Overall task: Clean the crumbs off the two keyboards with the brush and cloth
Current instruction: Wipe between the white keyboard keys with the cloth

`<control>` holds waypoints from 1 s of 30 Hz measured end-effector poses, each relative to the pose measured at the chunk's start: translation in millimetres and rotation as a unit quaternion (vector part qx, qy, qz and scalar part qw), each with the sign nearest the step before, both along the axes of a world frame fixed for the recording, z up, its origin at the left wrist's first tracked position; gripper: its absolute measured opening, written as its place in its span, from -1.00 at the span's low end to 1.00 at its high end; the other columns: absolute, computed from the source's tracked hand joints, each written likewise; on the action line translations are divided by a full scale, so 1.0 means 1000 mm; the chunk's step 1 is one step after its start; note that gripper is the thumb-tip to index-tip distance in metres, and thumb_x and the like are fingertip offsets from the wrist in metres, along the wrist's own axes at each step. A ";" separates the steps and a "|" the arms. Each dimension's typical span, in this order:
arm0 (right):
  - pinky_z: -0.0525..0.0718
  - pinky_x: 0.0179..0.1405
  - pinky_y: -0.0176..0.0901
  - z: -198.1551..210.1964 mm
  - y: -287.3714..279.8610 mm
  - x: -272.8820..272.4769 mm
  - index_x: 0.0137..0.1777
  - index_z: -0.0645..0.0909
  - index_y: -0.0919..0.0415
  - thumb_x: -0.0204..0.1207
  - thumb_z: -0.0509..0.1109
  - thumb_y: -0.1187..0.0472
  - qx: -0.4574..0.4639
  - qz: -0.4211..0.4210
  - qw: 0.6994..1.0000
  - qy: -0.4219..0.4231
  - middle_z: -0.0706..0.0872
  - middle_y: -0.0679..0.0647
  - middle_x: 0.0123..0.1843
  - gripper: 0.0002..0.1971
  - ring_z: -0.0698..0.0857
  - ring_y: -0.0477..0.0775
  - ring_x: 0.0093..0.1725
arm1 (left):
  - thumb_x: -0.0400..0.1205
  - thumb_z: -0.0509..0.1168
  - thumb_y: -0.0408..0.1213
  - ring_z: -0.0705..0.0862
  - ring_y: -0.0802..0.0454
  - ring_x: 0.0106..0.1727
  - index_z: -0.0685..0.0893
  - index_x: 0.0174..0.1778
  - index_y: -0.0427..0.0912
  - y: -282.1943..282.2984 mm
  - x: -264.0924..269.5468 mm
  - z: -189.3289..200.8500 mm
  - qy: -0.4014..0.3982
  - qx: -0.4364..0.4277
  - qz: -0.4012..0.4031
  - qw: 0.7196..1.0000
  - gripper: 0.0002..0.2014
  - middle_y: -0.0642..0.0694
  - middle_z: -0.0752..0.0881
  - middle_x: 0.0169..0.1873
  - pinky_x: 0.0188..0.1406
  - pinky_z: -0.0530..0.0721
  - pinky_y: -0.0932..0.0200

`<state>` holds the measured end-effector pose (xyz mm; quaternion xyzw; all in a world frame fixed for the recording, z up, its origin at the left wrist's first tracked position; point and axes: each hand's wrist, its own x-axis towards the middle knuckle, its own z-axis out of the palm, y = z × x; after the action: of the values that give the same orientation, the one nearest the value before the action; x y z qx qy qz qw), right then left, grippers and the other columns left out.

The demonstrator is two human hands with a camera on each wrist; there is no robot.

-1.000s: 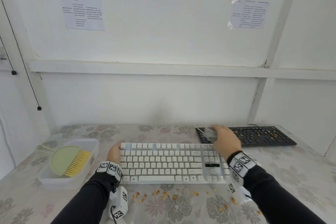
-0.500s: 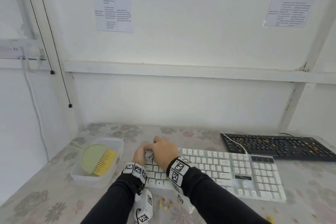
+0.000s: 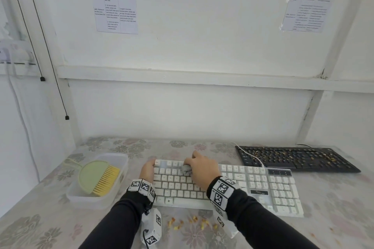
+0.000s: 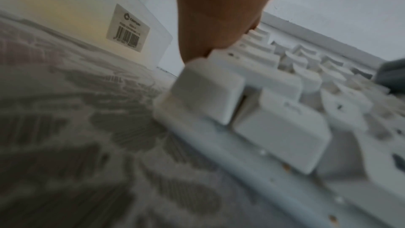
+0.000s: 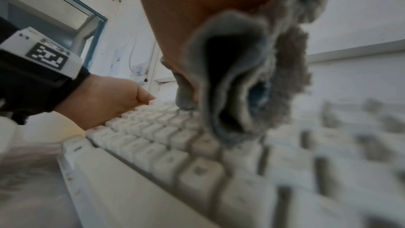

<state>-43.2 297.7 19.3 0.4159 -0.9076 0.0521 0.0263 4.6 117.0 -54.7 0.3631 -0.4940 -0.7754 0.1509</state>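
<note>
A white keyboard [image 3: 253,186] lies across the table in front of me. My right hand [image 3: 200,168] grips a bunched grey cloth [image 3: 186,170] and presses it on the upper left keys; the right wrist view shows the cloth [image 5: 252,82] hanging from the palm onto the keys. My left hand [image 3: 147,170] holds the keyboard's left end, its fingers curled over the far corner [image 4: 210,55]. A black keyboard [image 3: 293,159] strewn with yellow crumbs lies at the back right. A green brush with yellow bristles [image 3: 99,178] rests in a clear tub.
The clear plastic tub [image 3: 121,159] stands left of the white keyboard. Yellow crumbs [image 3: 188,222] lie on the flowered tablecloth [image 3: 40,228] just in front of the keyboard. A white cable [image 3: 251,155] runs between the two keyboards. The wall rises right behind the table.
My right hand swept the cloth from the keyboard's far right end to its left end, then back a little rightward. My left hand kept hold of the left end. My head turned left.
</note>
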 end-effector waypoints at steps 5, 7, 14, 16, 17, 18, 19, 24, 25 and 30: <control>0.53 -0.26 -0.12 -0.001 0.047 -0.017 0.22 0.52 0.07 0.57 0.14 0.33 0.004 -0.050 0.999 0.008 0.48 0.08 0.19 -0.71 0.61 0.15 0.00 | 0.61 0.15 -0.11 0.61 -0.10 -0.56 0.61 -0.44 -0.15 0.012 0.007 0.015 0.007 -0.009 0.004 1.000 -0.66 -0.16 0.62 -0.59 -0.35 0.62 0.13; 0.49 -0.29 -0.15 -0.002 0.066 -0.024 0.23 0.51 0.05 0.57 0.15 0.33 0.000 -0.067 0.998 0.011 0.48 0.06 0.20 -0.70 0.59 0.11 -0.01 | 0.62 0.14 -0.15 0.60 -0.10 -0.57 0.61 -0.42 -0.16 0.011 0.005 0.014 0.010 -0.022 0.011 1.000 -0.68 -0.14 0.62 -0.62 -0.35 0.61 0.13; 0.53 -0.26 -0.13 -0.006 0.134 -0.045 0.28 0.47 -0.04 0.57 0.18 0.32 0.008 -0.155 0.987 0.030 0.42 0.01 0.26 -0.66 0.55 0.10 0.19 | 0.64 0.14 -0.19 0.63 -0.08 -0.65 0.59 -0.41 -0.18 0.005 -0.004 0.002 0.010 -0.042 0.015 0.999 -0.68 -0.11 0.64 -0.68 -0.41 0.61 0.16; 0.55 -0.24 -0.12 -0.007 0.153 -0.051 0.28 0.47 -0.08 0.56 0.19 0.32 0.005 -0.177 0.984 0.027 0.42 0.00 0.27 -0.63 0.53 0.10 0.20 | 0.64 0.13 -0.21 0.60 -0.03 -0.72 0.59 -0.39 -0.17 0.006 -0.003 0.003 0.017 -0.050 0.012 0.999 -0.69 -0.09 0.63 -0.72 -0.52 0.62 0.22; 0.55 -0.23 -0.12 -0.006 0.161 -0.053 0.29 0.46 -0.10 0.56 0.18 0.33 0.006 -0.185 0.982 0.027 0.42 -0.01 0.27 -0.62 0.52 0.09 0.20 | 0.65 0.12 -0.21 0.61 -0.04 -0.71 0.60 -0.36 -0.18 0.006 -0.003 0.003 0.022 -0.053 0.012 0.998 -0.71 -0.10 0.64 -0.70 -0.50 0.62 0.20; 0.55 -0.22 -0.13 -0.006 0.169 -0.056 0.30 0.45 -0.11 0.56 0.18 0.32 0.007 -0.193 0.981 0.029 0.41 -0.01 0.27 -0.61 0.52 0.08 0.21 | 0.65 0.12 -0.20 0.63 -0.07 -0.66 0.63 -0.29 -0.19 0.006 -0.004 0.002 0.027 -0.053 0.013 0.998 -0.72 -0.12 0.66 -0.65 -0.44 0.61 0.18; 0.56 -0.19 -0.14 -0.005 0.177 -0.058 0.31 0.45 -0.11 0.56 0.19 0.32 0.006 -0.200 0.979 0.028 0.41 -0.02 0.28 -0.61 0.51 0.08 0.22 | 0.67 0.11 -0.21 0.65 -0.10 -0.56 0.65 -0.18 -0.22 0.007 -0.005 0.003 0.030 -0.057 0.015 0.998 -0.74 -0.16 0.68 -0.56 -0.37 0.59 0.16; 0.67 -0.04 -0.11 -0.004 0.212 -0.071 0.32 0.45 -0.14 0.58 0.21 0.27 -0.008 -0.255 0.967 0.022 0.41 -0.04 0.30 -0.62 0.46 0.06 0.28 | 0.69 0.06 -0.21 0.66 -0.12 -0.59 0.66 -0.07 -0.25 0.011 -0.002 0.008 0.023 -0.071 0.028 0.997 -0.71 -0.18 0.69 -0.58 -0.43 0.59 0.18; 0.69 -0.01 -0.09 -0.003 0.218 -0.072 0.31 0.45 -0.14 0.58 0.20 0.27 -0.008 -0.264 0.964 0.022 0.41 -0.04 0.30 -0.62 0.45 0.06 0.28 | 0.69 0.06 -0.21 0.65 -0.06 -0.67 0.65 -0.12 -0.24 0.012 -0.001 0.008 0.025 -0.073 0.027 0.997 -0.71 -0.13 0.68 -0.66 -0.50 0.61 0.21; 0.63 -0.12 -0.12 0.004 0.234 -0.073 0.28 0.45 -0.12 0.61 0.12 0.27 -0.004 -0.319 0.947 0.024 0.41 -0.01 0.28 -0.66 0.43 0.08 0.25 | 0.67 0.10 -0.18 0.67 -0.13 -0.48 0.68 -0.09 -0.24 0.009 -0.003 0.004 0.021 -0.073 0.026 0.997 -0.71 -0.19 0.73 -0.51 -0.30 0.66 0.10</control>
<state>-116.7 532.1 23.8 0.1054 -0.9917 0.0343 0.0648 2.1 125.7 -51.0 0.3476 -0.5362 -0.7408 0.2071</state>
